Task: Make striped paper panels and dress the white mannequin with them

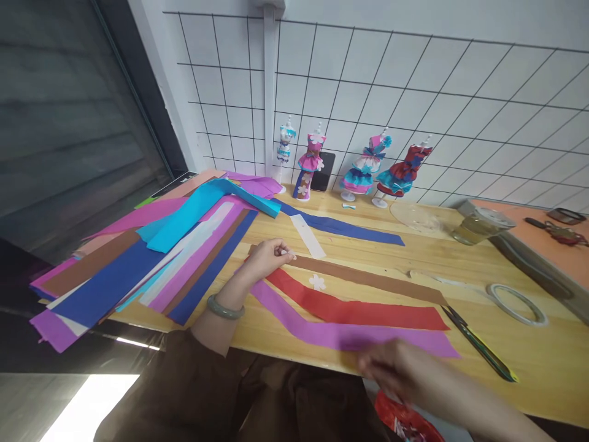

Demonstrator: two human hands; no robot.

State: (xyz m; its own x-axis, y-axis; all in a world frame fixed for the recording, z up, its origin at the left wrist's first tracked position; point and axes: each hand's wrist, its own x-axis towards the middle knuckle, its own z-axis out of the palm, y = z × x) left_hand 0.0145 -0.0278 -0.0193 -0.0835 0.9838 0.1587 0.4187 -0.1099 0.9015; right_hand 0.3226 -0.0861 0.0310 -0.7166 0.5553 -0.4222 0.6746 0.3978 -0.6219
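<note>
My left hand (267, 259), with a bangle at the wrist, pinches a small white piece (289, 254) over the left part of a brown crepe paper strip (363, 274). What shape that piece has is too small to tell. Just below lies a white paper flower (317, 282), close to a red strip (340, 305) and a purple strip (317, 333). My right hand (391, 368) is at the table's front edge, over the lower side of the purple strip. Motion smears its fingers, so whether it holds anything cannot be made out.
Crepe paper strips (110, 298) are heaped at the left. Scissors (481, 345) and a tape roll (517, 304) lie right. A blue strip (350, 228) and white strip (307, 235) lie behind. Several dressed mini mannequins (311, 161), a phone (324, 173) and a cup (481, 226) stand further back.
</note>
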